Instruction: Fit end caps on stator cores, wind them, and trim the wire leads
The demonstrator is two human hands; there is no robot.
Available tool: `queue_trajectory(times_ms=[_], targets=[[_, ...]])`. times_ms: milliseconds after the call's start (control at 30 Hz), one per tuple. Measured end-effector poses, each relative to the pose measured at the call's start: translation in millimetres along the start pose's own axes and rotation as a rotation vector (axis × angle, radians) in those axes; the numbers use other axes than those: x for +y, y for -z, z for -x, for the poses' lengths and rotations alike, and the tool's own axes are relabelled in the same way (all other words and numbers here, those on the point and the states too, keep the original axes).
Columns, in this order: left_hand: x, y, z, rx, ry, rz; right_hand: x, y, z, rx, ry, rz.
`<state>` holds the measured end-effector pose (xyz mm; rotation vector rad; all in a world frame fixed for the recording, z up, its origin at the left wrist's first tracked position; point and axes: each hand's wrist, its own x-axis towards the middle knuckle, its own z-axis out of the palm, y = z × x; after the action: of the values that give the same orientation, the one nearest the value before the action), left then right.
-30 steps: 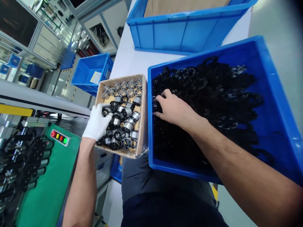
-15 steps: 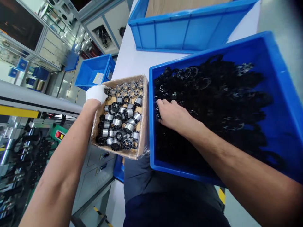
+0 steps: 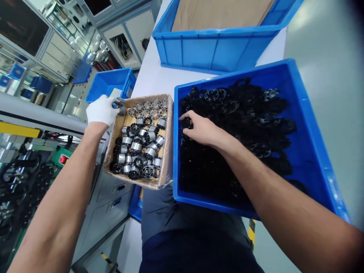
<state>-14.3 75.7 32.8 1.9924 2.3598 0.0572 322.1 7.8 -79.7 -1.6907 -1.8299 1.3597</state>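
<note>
My left hand (image 3: 101, 110), in a white glove, grips a grey metal ring part (image 3: 121, 107) at the far left corner of a plastic-lined cardboard box (image 3: 168, 140). Inside the box, ring parts (image 3: 155, 105) stand in rows at the far end. Silver cylinders with black toothed ends (image 3: 136, 146) lie loosely jumbled nearer to me. My bare right hand (image 3: 200, 128) reaches into a large blue bin (image 3: 176, 159) by its left wall. Its thumb and fingers curl around a black ring part (image 3: 186, 123). A dark heap of black parts (image 3: 227, 102) fills much of that bin.
Behind the large bin, another blue bin (image 3: 199, 49) with brown cardboard in it stands on the white table (image 3: 148, 81). A smaller blue crate (image 3: 105, 81) is beyond the box. To the left is machinery with a red button (image 3: 63, 159).
My left hand has moved left and up, bringing the metal ring part from inside the box corner to its rim. My right thumb and fingers now curl around a black ring part.
</note>
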Motion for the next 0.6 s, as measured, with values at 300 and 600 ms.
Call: queue_trajectory(times_ms=[300,600], targets=[[41.3,23.7,137.9,-0.261,0.25,1.731,-6.2,-2.0,-9.2,0.113,-0.095,-0.585],[64.3,-25.1,232.7,-0.185,0.267,1.687,-47.1,-1.3,42.0,-0.378,0.259,-1.199]])
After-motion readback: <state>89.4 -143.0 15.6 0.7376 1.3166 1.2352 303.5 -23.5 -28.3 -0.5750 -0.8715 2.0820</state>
